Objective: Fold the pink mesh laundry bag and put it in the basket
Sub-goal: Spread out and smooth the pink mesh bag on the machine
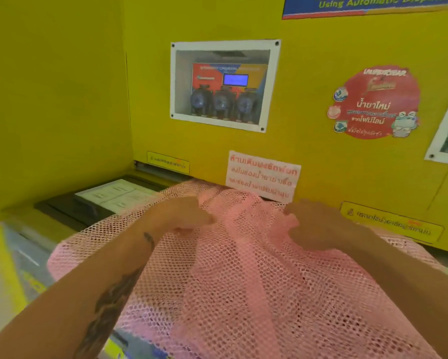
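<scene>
The pink mesh laundry bag (243, 294) lies spread and rumpled over the top of a washing machine, reaching back to the yellow wall. My left hand (184, 215) pinches a fold of the mesh near the bag's far middle. A little to the right, my right hand (313, 224) grips another bunch of mesh, fingers curled into it. Both forearms stretch across the bag from the near side. No basket is in view.
A yellow wall (243, 151) stands right behind the bag, with a white-framed dispenser window (224, 85), a white notice (263, 177) and a red round sticker (375, 102). A dark lid panel with a white label (109, 196) lies at left. A yellow side wall closes the left.
</scene>
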`<action>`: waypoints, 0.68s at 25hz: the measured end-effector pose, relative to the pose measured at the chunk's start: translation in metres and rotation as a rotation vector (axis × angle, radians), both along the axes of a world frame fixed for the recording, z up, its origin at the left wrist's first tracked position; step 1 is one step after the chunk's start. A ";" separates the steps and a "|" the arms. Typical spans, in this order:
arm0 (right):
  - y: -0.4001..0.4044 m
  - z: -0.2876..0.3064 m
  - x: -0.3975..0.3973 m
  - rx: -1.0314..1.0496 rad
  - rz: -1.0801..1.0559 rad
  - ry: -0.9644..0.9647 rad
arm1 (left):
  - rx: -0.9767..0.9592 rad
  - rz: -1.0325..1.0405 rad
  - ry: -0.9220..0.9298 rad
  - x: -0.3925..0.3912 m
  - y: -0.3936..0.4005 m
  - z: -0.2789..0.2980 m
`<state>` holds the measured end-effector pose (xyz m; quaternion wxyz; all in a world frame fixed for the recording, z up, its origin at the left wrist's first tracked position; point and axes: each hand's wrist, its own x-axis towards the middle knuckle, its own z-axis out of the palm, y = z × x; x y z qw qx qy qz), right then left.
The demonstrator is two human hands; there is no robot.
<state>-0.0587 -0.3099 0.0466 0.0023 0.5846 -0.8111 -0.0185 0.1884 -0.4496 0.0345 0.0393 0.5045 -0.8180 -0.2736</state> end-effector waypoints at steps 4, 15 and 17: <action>0.002 -0.016 -0.008 0.098 -0.087 0.131 | -0.084 -0.076 0.004 -0.011 0.011 -0.022; 0.010 0.005 -0.019 -0.213 -0.108 0.095 | -0.413 0.181 0.233 0.055 -0.074 0.056; 0.008 0.002 -0.010 -0.077 -0.073 -0.102 | -0.456 0.075 -0.244 0.076 -0.087 0.050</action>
